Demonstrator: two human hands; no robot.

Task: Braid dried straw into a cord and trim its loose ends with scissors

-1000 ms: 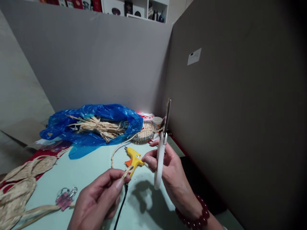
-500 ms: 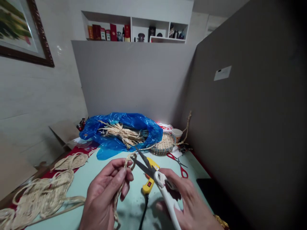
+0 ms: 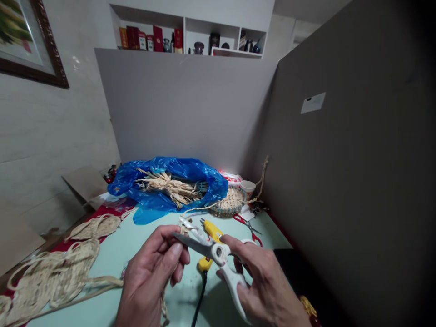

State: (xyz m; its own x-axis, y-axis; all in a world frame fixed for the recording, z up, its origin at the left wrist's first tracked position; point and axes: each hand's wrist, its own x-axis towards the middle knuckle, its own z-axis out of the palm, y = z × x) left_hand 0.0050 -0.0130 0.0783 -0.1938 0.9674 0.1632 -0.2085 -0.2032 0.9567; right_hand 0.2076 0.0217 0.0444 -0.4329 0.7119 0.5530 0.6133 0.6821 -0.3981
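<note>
A braided straw cord (image 3: 164, 305) hangs down from my left hand (image 3: 155, 272), pinched between thumb and fingers. My right hand (image 3: 264, 277) grips a pair of white-handled scissors (image 3: 220, 254) by the handles. The scissor blades are apart and point left, their tips at the top of the cord beside my left fingertips. Whether the blades touch the cord I cannot tell. Behind the scissors lies a yellow glue gun (image 3: 211, 230) with a black cable, partly covered by them.
Woven straw pieces (image 3: 57, 274) lie at the left. A blue plastic bag (image 3: 180, 163) with straw bundles stands at the back, beside a round woven basket (image 3: 229, 202) and a paper cup (image 3: 247, 188). Red-handled scissors (image 3: 250, 227) lie at the right, near a grey partition (image 3: 340, 181).
The scissors have turned, their blades now spread and lying flatter around the cord's top end. My left hand keeps its pinch. The view has shifted slightly.
</note>
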